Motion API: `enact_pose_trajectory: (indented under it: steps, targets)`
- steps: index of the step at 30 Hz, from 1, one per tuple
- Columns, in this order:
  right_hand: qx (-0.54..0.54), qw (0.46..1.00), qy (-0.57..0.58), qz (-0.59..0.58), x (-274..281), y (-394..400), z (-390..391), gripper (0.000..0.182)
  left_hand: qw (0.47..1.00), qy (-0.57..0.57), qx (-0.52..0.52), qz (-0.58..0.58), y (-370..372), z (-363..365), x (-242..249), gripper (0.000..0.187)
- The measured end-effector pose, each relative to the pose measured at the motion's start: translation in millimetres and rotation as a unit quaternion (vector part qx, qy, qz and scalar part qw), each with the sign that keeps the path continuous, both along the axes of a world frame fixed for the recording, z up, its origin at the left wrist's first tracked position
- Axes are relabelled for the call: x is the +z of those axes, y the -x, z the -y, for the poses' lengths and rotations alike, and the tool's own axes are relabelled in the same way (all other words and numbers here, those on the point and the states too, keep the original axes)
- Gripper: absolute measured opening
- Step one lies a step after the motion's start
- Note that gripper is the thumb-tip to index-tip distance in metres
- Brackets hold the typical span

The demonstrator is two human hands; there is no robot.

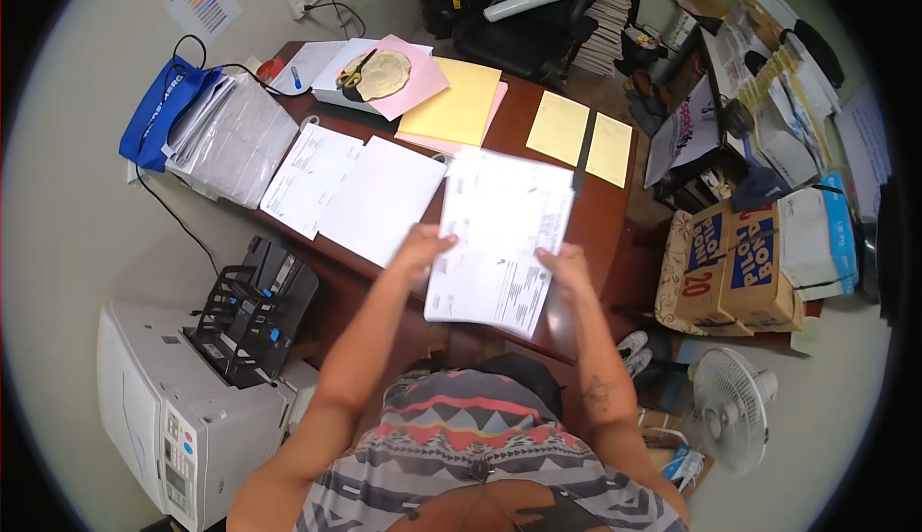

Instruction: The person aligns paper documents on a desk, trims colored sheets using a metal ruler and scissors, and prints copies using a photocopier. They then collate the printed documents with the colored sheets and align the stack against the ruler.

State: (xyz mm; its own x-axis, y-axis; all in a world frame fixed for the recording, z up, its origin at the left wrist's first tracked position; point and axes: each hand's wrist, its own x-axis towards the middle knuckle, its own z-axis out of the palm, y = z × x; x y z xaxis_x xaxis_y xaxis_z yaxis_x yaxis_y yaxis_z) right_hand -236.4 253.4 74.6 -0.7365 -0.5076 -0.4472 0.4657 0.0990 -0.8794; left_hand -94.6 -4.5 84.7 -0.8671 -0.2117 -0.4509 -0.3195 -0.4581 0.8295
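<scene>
A stack of printed white paper sheets [499, 244] is held up between both hands, over the near edge of the brown desk [607, 215]. My left hand [421, 252] grips the stack's left edge, thumb on top. On the opposite edge, my right hand [567, 271] is closed the same way, its fingers hidden beneath the paper. Left of the stack, a blank-looking white sheet pile [384, 201] lies on the desk beside a printed white sheet [312, 179]. Beyond it are yellow paper [461, 100] and two pale yellow sheets [559, 133].
Scissors [357, 71] rest on a round beige item over pink paper [432, 73]. A blue bag [154, 119] with papers stands at the desk's left. A copier [192, 417] is at lower left; cardboard boxes [715, 268] and a white fan [730, 407] are at right.
</scene>
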Motion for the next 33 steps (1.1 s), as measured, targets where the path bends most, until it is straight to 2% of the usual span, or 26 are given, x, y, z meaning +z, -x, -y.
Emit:
enact_pose_trajectory:
  steps: [2, 3, 5, 6, 8, 9, 10, 12, 13, 14, 16, 18, 20, 21, 22, 24, 26, 27, 28, 29, 30, 32, 33]
  targets:
    - [0.073, 0.992, 0.048, -0.090, 9.4, 7.3, -23.3, 0.020, 0.997, 0.035, -0.057, -0.048, -12.6, 20.2, 2.9, 0.021]
    - [0.074, 0.992, 0.050, -0.093, 15.9, 6.1, -23.8, 0.020, 0.996, 0.037, -0.056, -0.050, -15.9, 26.6, 6.2, 0.021]
    - [0.065, 0.980, 0.071, -0.175, 23.5, -6.2, -33.1, 0.021, 0.983, 0.141, -0.092, -0.071, -29.0, 23.1, 6.5, 0.024]
    - [0.061, 0.980, 0.069, -0.175, 23.4, -12.0, -35.9, 0.021, 0.983, 0.140, -0.096, -0.072, -31.0, 16.7, 9.2, 0.024]
    - [0.044, 0.967, 0.018, -0.249, 22.1, -27.2, -37.5, 0.021, 0.987, 0.105, -0.016, -0.120, -37.7, -3.0, 12.6, 0.032]
    - [0.042, 0.967, 0.016, -0.249, 23.7, -32.2, -33.6, 0.021, 0.988, 0.138, -0.006, -0.072, -37.9, -9.7, 11.6, 0.053]
    - [0.007, 0.966, 0.043, -0.255, 27.9, -37.4, -27.5, 0.030, 0.988, 0.137, -0.008, -0.072, -34.3, -17.6, 17.1, 0.053]
    - [-0.064, 0.958, 0.094, -0.265, 38.9, -50.2, -20.3, 0.050, 0.963, 0.175, 0.045, -0.199, -31.0, -32.2, 27.3, 0.074]
    - [-0.061, 0.955, 0.103, -0.270, 51.1, -52.6, -18.2, 0.062, 0.962, 0.188, 0.040, -0.193, -29.1, -32.4, 29.2, 0.085]
    - [-0.063, 0.955, 0.101, -0.271, 57.9, -53.6, -16.4, 0.062, 0.963, 0.186, 0.038, -0.194, -27.5, -33.4, 31.2, 0.085]
    - [-0.082, 0.939, 0.148, -0.299, 73.5, -55.2, -8.8, 0.071, 0.942, 0.178, 0.093, -0.269, -22.7, -35.2, 40.4, 0.084]
    - [-0.090, 0.934, 0.157, -0.307, 87.3, -60.2, -0.4, 0.077, 0.941, 0.172, 0.106, -0.273, -18.7, -37.4, 50.8, 0.086]
    - [-0.130, 0.939, 0.214, -0.234, 92.1, -56.6, 6.1, 0.077, 0.939, 0.177, 0.113, -0.271, -14.5, -36.5, 60.8, 0.086]
    - [-0.154, 0.935, 0.221, -0.229, 96.0, -54.7, 11.7, 0.068, 0.939, 0.178, 0.113, -0.274, -12.8, -35.8, 61.9, 0.086]
    - [-0.155, 0.935, 0.221, -0.231, 100.7, -53.9, 15.1, 0.068, 0.925, 0.199, 0.136, -0.294, -11.4, -35.7, 62.5, 0.081]
    - [-0.202, 0.952, 0.147, -0.179, 111.9, -54.3, 19.6, 0.053, 0.910, 0.219, 0.157, -0.314, -8.3, -35.6, 60.0, 0.076]
    - [-0.208, 0.951, 0.106, -0.203, 97.7, -50.2, 24.4, 0.048, 0.909, 0.126, 0.203, -0.341, -4.9, -32.5, 55.1, 0.057]
    - [-0.213, 0.948, 0.066, -0.226, 98.6, -50.3, 28.0, 0.043, 0.909, 0.126, 0.204, -0.342, -4.6, -32.3, 57.3, 0.057]
    - [-0.212, 0.948, 0.066, -0.227, 101.2, -51.1, 28.2, 0.043, 0.914, 0.131, 0.214, -0.319, -4.0, -32.3, 59.5, 0.047]
    - [-0.214, 0.949, 0.116, -0.202, 104.7, -52.8, 27.5, 0.042, 0.919, 0.135, 0.225, -0.296, -3.5, -32.6, 61.5, 0.039]
    - [-0.215, 0.946, 0.166, -0.175, 108.6, -54.2, 27.9, 0.041, 0.918, 0.135, 0.225, -0.296, -2.7, -34.4, 68.6, 0.039]
    - [-0.212, 0.944, 0.159, -0.196, 102.0, -53.4, 28.9, 0.038, 0.916, 0.234, 0.246, -0.213, -2.1, -38.9, 82.3, 0.027]
    - [-0.209, 0.941, 0.153, -0.217, 100.8, -53.1, 29.5, 0.036, 0.916, 0.234, 0.245, -0.213, -1.5, -38.9, 81.5, 0.027]
